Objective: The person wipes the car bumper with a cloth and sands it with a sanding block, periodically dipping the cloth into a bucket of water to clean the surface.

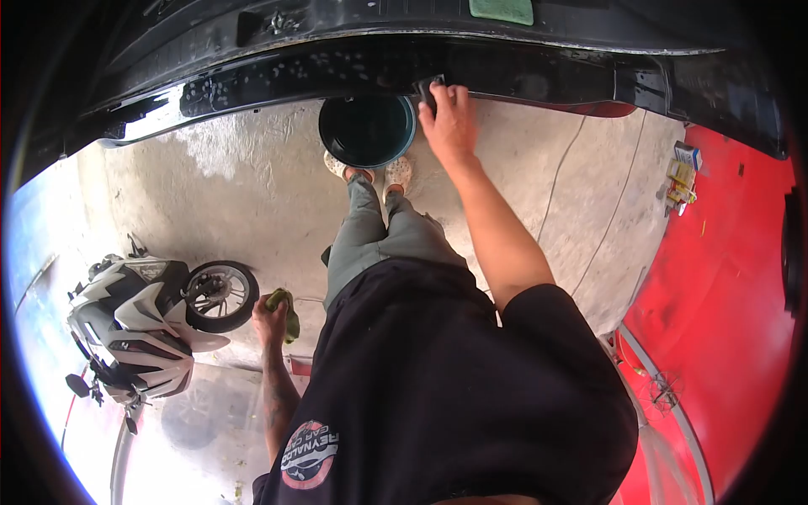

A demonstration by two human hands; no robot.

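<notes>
My right hand [451, 126] reaches forward with its fingers closed on a small black block-like pad [429, 91]. The pad is against the lower edge of a glossy black car panel [539, 74]. Pale spots or drops dot the panel's left part. Low on the left, my left hand [268, 321] grips a crumpled green cloth [287, 316], away from the car. A round dark bucket [370, 162] of dark liquid stands on the floor under the panel, just in front of my feet. A green sponge-like block [502, 10] lies higher on the car.
A white and black scooter [151, 316] is parked to the left behind me. Small boxes and packets [682, 178] sit by a red surface [715, 252] on the right. The concrete floor [278, 194] has long dark lines. A metal frame tube [673, 404] curves at the lower right.
</notes>
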